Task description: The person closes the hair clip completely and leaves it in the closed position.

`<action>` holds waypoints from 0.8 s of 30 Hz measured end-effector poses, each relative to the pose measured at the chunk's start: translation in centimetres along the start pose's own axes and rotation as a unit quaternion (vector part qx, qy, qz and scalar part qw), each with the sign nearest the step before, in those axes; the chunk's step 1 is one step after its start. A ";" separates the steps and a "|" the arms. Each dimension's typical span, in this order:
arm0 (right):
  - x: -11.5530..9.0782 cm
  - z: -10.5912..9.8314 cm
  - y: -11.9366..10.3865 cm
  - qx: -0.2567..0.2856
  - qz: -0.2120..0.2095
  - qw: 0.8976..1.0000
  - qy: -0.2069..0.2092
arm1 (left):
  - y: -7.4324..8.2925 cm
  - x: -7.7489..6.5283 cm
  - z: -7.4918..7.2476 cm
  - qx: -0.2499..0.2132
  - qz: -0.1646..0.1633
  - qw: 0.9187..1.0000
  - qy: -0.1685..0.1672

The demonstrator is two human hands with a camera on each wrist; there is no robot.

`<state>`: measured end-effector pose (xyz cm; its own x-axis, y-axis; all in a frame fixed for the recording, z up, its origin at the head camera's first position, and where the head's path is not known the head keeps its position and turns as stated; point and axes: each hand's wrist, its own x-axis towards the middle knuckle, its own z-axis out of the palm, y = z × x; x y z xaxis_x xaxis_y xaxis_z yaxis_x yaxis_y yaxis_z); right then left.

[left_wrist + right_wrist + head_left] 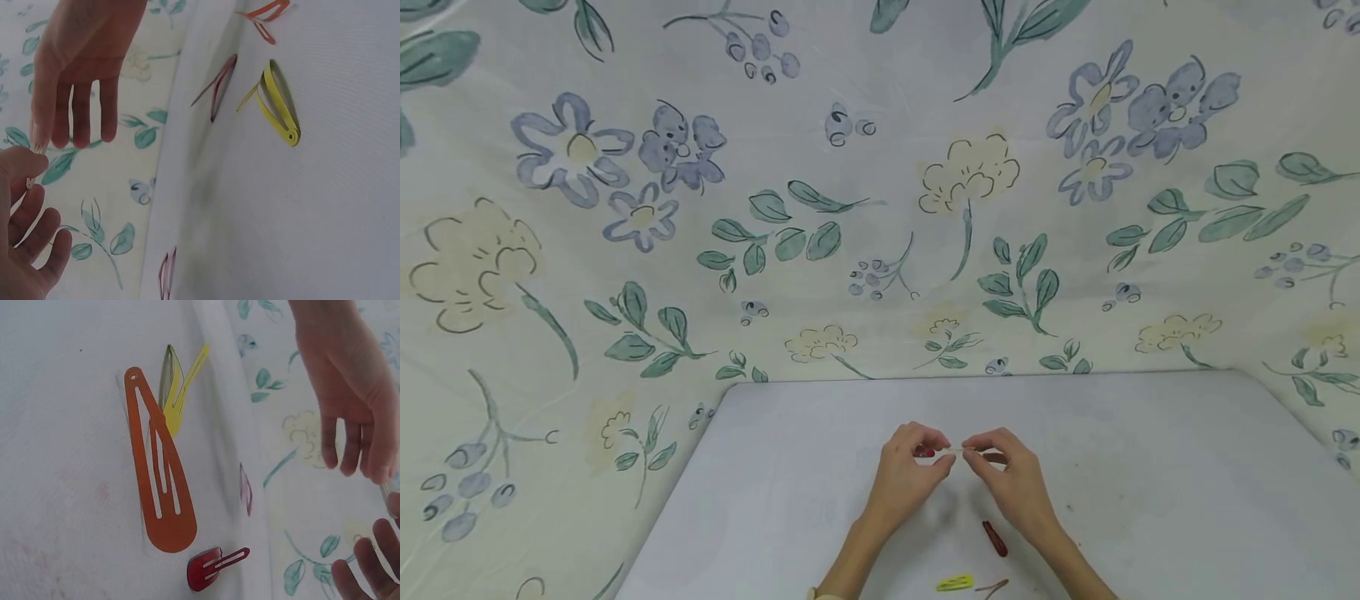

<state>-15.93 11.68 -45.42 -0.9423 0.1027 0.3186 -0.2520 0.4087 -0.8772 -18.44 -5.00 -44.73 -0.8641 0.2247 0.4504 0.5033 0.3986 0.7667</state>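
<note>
Between my two hands is a small, thin whitish hair clip (953,451), above the white table. My left hand (904,473) pinches one end between thumb and forefinger; my right hand (1017,481) pinches the other end the same way. Most of the clip is hidden by fingertips. In the left wrist view the clip's pale end (30,182) pokes out under the left thumb, and the other left fingers are spread. A red item (928,453) shows in the gap between the left thumb and fingers. Nearest below the hands lies a dark red hair clip (995,539).
A yellow hair clip (955,582) and an orange hair clip (995,587) lie near the front edge of the table (760,500). A pink hair clip (245,490) lies farther off in the right wrist view. Flower-patterned cloth (820,292) rises behind the table.
</note>
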 end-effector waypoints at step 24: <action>0.3 0.6 0.4 -0.081 -0.096 0.985 0.117 | 0.2 0.1 2.3 -0.020 0.016 0.991 0.128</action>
<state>-16.49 11.32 -45.90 -0.7997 0.2076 0.5633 -0.3644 0.5777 -0.7304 -18.38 -2.83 -45.59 -0.8203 0.0006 0.5720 0.5343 0.3578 0.7658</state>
